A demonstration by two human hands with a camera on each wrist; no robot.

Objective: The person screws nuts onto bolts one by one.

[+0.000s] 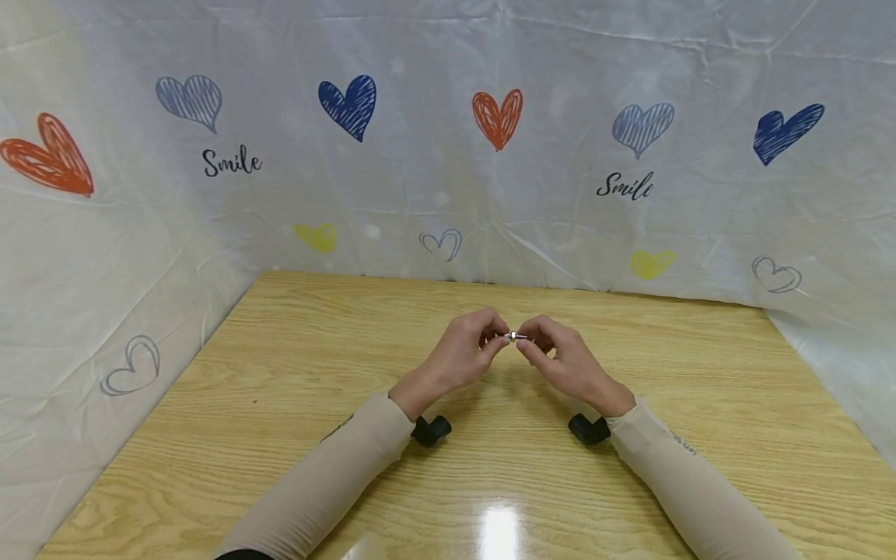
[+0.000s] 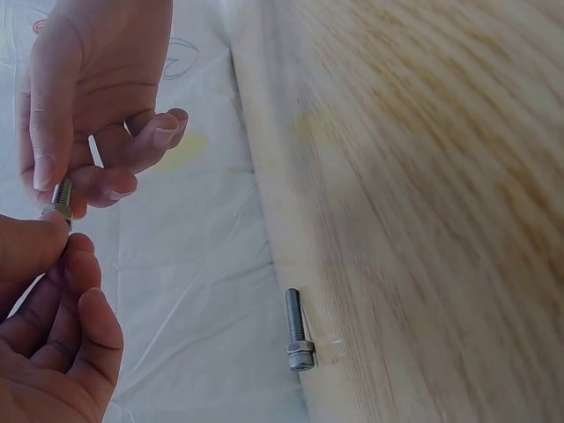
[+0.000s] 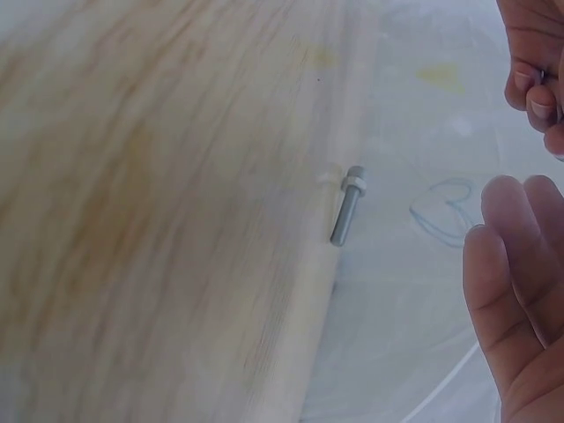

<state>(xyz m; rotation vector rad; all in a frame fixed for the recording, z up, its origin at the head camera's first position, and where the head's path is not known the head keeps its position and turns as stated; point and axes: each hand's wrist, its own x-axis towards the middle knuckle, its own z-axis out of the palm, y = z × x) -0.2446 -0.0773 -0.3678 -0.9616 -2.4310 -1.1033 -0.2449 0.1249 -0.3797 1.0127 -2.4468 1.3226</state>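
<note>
A small metal bolt (image 1: 521, 337) with a nut (image 1: 513, 336) on it is held level between both hands above the table. My left hand (image 1: 463, 348) pinches its nut end between thumb and fingers. The thumb and forefinger of my right hand (image 1: 563, 359) grip the other end; in the left wrist view, threads (image 2: 63, 190) show between the hands. A second bolt (image 2: 294, 317) with a nut (image 2: 300, 347) lies on the table in both wrist views, apart from the hands; I cannot make it out in the head view. The right wrist view cuts off the hands and the held bolt.
The wood-grain table (image 1: 315, 342) spreads under both arms. A white cloth (image 1: 420, 179) printed with hearts and "Smile" hangs behind and beside it. A black wrist camera (image 1: 431, 431) sits at the left cuff, another black camera (image 1: 588, 429) at the right.
</note>
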